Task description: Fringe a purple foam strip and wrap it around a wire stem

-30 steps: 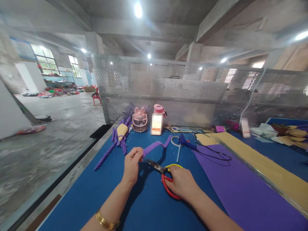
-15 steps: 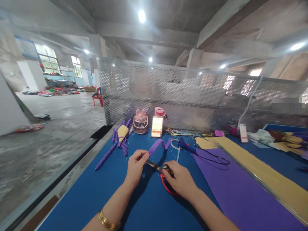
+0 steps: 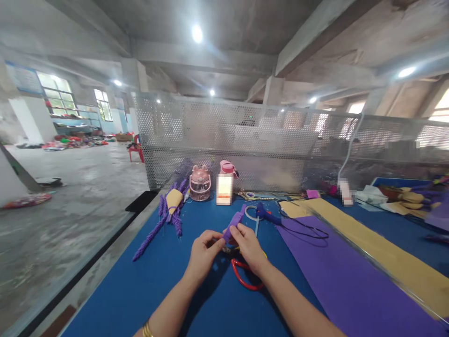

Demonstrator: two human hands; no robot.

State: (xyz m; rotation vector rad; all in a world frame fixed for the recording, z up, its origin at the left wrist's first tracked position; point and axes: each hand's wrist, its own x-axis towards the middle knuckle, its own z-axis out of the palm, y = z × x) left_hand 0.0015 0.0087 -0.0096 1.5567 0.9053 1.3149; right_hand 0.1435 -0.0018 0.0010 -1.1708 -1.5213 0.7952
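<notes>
A narrow purple strip point(image 3: 234, 224) is pinched between both of my hands, its loose end pointing up and away from me. My left hand point(image 3: 202, 255) is closed, thumb and fingers gripping the near end. Close beside it, my right hand point(image 3: 251, 249) is also closed, thumb and fingertips on the strip a little farther along. Under the right hand lies a pair of scissors with red handles point(image 3: 238, 278); the hands cover most of the blades. Whether the right hand touches the scissors, I cannot tell.
Braided purple stems with a yellow piece point(image 3: 174, 201) lie at the left. A pink bottle point(image 3: 199, 185), a phone point(image 3: 224, 189) and a blue-handled tool point(image 3: 268, 214) with a black cord stand or lie behind. Purple sheet point(image 3: 333, 267) and yellow sheet point(image 3: 351, 229) cover the right side.
My right hand has let go of the scissors, which now lie beneath it, and has taken hold of the purple strip. The strip has gone from arched to straighter.
</notes>
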